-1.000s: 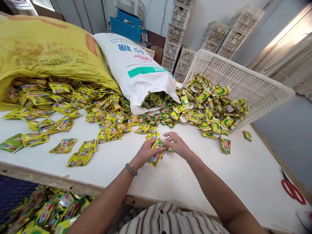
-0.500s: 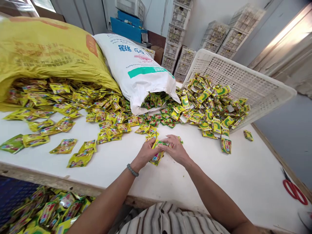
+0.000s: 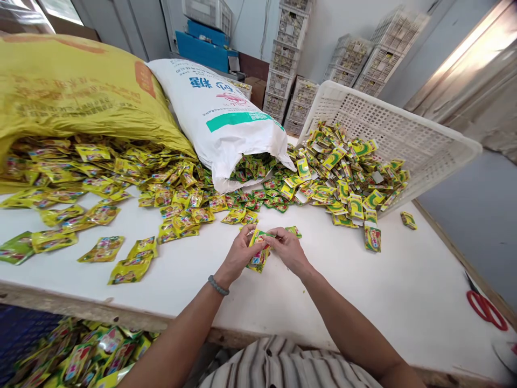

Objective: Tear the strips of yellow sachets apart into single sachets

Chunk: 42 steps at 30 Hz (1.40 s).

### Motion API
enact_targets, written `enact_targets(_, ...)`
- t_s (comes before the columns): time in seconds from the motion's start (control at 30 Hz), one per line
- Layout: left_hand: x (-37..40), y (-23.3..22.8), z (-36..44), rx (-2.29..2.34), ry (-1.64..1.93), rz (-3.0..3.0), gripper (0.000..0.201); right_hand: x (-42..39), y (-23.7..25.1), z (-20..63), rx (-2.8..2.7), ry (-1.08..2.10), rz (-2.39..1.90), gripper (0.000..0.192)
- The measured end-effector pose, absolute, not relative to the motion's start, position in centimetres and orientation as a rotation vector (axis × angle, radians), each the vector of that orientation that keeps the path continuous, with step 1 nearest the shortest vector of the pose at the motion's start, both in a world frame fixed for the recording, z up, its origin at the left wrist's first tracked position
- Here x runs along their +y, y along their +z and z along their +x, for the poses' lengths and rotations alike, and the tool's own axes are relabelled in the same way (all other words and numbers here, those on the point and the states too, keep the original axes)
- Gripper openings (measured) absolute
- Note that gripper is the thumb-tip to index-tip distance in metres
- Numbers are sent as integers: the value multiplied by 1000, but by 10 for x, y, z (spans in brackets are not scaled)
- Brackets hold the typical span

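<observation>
At the centre of the frame, you grip a yellow-and-green printed packet (image 3: 256,262) between the thumb and fingers of your left hand (image 3: 236,257), while your right hand (image 3: 289,251) pinches its upper right edge. A small green-and-yellow pack (image 3: 294,231) lies just beyond your right hand. Small yellow-green boxes (image 3: 333,157) spill from the tipped white perforated basket (image 3: 436,143), upper right; red-handled scissors (image 3: 484,311) lie lower right.

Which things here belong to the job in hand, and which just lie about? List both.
Likely in the job:
pouch, in the left hand, right hand at its top
loose pouches
basket and its packets
yellow sack
white sack

Seemingly just lying about:
scissors
stacked crates
</observation>
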<state>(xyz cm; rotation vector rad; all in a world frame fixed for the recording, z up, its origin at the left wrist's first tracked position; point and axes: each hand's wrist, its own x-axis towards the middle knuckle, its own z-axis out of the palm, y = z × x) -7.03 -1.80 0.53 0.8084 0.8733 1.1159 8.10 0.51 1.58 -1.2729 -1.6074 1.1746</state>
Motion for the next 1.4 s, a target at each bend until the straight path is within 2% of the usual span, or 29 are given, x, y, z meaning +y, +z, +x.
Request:
enact_targets(0.1,-17,4,-70,883,1240,822,74,3,11,77,-1364,1290,-1170,45)
enact_targets(0.17,-18,4,-71,895,1288,852,76,2,12,75,-1335,1342,-1130,47)
enact_targets(0.37,-19,6,-75,900,1126,944,50,0,15,80,-1508,1292,-1196,30)
enact_targets(0.47,-19,8,-75,878,1059,958,51,-1,10,85,-1498,1280,-1228,28)
enact_targets(0.53,-19,7,-74,854,1090,931,59,-1,7,87,-1412,1245,-1234,27)
enact_targets(0.6,-18,5,-73,841,1130,878,68,-1,8,88,-1345,1170,-1262,38)
enact_targets(0.67,-17,4,-73,867,1152,824,67,-1,13,88,-1388,1142,-1291,47)
enact_targets(0.87,-14,3,-76,897,1232,685,55,-5,27,84,-1690,1000,-1160,20)
enact_targets(1.1,-15,2,-74,952,1266,645,55,-3,19,78,-1517,1072,-1269,23)
enact_targets(1.27,-14,2,-74,947,1260,637,53,0,21,78,-1169,1387,-1256,25)
enact_targets(1.4,-13,2,-76,954,1297,639,51,1,27,85,-1220,1454,-1224,23)
